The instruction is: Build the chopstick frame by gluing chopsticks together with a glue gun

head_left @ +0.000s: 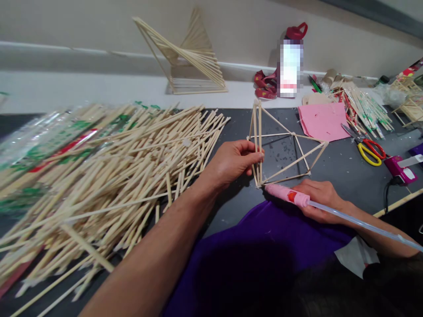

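Observation:
My left hand (231, 164) pinches the upright sticks at the left side of a small frame of wooden sticks (286, 147) that stands on the dark table (340, 165). My right hand (319, 199) grips a pink glue gun (284, 194) with a clear glue stick (357, 222) trailing out its back. The gun's nozzle points at the frame's bottom left corner, close to my left thumb. A purple cloth (261, 246) covers my lap below both hands.
A big heap of loose wooden sticks (99, 176) fills the left of the table. A finished stick sculpture (188, 57) stands on the white ledge at the back. Pink paper (322, 121), yellow and red scissors (370, 149), a magenta tool (399, 169) and wrapped sticks (366, 108) lie at right.

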`<state>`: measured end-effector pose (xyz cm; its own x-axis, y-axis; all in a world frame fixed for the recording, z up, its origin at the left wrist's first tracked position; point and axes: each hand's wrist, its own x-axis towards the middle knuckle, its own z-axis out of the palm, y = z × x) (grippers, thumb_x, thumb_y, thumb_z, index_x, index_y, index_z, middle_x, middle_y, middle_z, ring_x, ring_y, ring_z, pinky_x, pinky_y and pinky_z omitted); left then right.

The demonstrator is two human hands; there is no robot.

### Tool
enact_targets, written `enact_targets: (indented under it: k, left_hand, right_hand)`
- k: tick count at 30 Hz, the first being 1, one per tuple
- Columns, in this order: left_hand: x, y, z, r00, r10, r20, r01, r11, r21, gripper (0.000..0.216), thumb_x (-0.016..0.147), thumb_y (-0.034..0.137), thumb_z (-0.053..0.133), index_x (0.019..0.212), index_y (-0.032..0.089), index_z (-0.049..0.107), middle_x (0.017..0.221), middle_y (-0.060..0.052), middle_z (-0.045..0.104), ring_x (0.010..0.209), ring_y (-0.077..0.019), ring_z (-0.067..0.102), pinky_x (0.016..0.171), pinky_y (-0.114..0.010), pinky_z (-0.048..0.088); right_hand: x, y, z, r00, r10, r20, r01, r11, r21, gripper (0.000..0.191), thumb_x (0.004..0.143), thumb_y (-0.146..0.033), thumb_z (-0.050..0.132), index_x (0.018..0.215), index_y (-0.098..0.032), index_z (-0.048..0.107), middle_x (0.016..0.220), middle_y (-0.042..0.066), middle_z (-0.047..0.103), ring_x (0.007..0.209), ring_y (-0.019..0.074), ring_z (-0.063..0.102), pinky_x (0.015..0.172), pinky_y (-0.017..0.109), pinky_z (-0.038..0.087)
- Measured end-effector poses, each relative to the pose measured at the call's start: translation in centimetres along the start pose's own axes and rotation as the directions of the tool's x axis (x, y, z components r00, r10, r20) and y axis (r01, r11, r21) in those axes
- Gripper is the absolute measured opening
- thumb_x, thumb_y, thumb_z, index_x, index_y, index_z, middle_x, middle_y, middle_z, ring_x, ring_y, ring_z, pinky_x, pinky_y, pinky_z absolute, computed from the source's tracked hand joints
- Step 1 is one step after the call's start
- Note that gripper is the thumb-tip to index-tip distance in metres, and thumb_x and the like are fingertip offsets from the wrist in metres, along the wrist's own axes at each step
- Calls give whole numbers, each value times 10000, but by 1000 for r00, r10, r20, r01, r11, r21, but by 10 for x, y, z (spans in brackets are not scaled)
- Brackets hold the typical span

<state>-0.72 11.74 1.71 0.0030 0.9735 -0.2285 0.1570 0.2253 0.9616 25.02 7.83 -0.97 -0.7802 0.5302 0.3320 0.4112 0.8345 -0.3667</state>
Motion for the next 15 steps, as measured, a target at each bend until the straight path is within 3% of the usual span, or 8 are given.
enact_targets:
  k: [6,12,15]
  left_hand:
    - [-1,3,0,1000,-19,4,19,1000,4,85,677,211,703,731,149,683,636,10,624,387,-46,439,396,-199,343]
    - [-2,5,1,1000,-16,-1,16,1000,-5,73,670,207,702,711,150,680,609,16,610,391,-48,433,408,-203,347]
    - [-2,5,2,1000,-18,2,18,1000,-5,80,665,212,703,710,150,680,602,19,606,388,-50,430,410,-205,353]
  right_hand:
    - [-2,1,-4,999,-39,-9,39,999,33,208,924,-228,465,1096,-170,569,828,31,645,700,129,586,626,240,456]
    - [-7,4,-7,994,89,60,-87,996,-32,153,900,-228,504,1022,-191,588,802,17,628,637,118,559,585,240,409]
    - [-4,3,-6,994,81,68,-79,997,-26,156,904,-239,499,1021,-185,588,793,21,627,629,119,550,579,238,403]
